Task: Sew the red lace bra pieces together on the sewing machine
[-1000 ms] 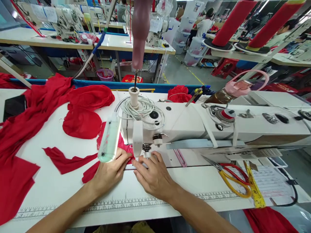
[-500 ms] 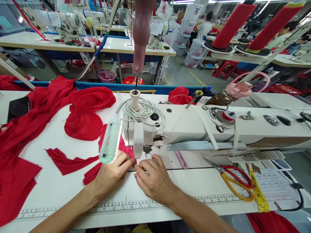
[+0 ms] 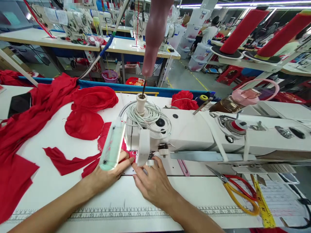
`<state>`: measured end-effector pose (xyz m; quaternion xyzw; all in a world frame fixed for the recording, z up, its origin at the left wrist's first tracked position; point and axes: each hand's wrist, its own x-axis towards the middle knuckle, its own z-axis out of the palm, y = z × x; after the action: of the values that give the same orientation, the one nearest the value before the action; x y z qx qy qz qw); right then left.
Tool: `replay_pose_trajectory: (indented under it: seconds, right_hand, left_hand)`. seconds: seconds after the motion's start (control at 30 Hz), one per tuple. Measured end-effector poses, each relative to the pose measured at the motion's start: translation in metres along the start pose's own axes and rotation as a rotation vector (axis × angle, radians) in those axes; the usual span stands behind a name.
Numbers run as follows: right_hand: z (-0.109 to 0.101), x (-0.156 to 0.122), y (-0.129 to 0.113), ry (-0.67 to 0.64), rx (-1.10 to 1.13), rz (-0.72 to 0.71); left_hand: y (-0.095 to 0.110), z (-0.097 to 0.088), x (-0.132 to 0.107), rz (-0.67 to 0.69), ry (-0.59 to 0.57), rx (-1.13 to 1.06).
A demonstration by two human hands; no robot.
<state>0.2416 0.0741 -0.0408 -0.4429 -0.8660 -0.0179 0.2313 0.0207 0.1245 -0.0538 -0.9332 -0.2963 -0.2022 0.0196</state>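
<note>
We are shifting our hands slightly left against the sewing machine (image 3: 189, 130): left hand (image 3: 109, 175) and right hand (image 3: 155, 183) are curving, grip hidden, around red fabric (image 3: 131, 156) at its left end, likely guiding it.

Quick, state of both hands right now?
Left hand: at the red cloth; pinching or pressing, can't tell.
Right hand: fingers bent by the machine head; hold can't be told.
</note>
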Motion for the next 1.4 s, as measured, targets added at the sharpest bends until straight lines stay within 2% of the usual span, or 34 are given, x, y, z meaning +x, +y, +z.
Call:
replay_pose_trajectory:
  seconds: [0.17, 0.33, 0.47, 0.6, 0.77, 0.9, 1.07, 1.27, 1.4]
  right_hand:
    - [0.001, 0.003, 0.002, 0.018, -0.028, 0.016]
    - [-0.001, 0.003, 0.002, -0.026, -0.025, 0.018]
    - [-0.001, 0.004, 0.002, -0.014, -0.029, 0.024]
    - [-0.003, 0.003, 0.003, -0.004, -0.015, 0.026]
    - [-0.006, 0.006, 0.012, 0.021, 0.041, 0.086]
    - [-0.004, 0.011, 0.020, 0.003, -0.017, -0.015]
    - [0.002, 0.010, 0.021, 0.070, -0.088, -0.118]
    - [0.005, 0.010, 0.018, 0.086, -0.132, -0.047]
    - [0.004, 0.014, 0.019, 0.084, -0.135, 0.013]
  left_hand:
    - [0.008, -0.004, 0.010, -0.054, -0.041, 0.011]
    - [0.012, -0.007, 0.014, -0.105, 0.071, -0.093]
    - [0.008, -0.007, 0.015, -0.083, 0.096, -0.122]
    - [0.010, -0.011, 0.017, -0.048, 0.050, -0.060]
    - [0.020, -0.015, 0.012, 0.025, 0.003, 0.129]
    - [0.024, -0.017, 0.006, 0.016, -0.012, 0.141]
    - [0.017, -0.019, -0.001, -0.017, -0.010, -0.025]
    - [0.007, -0.005, -0.012, -0.044, -0.023, -0.068]
    - [0.000, 0.000, -0.008, -0.083, -0.040, -0.068]
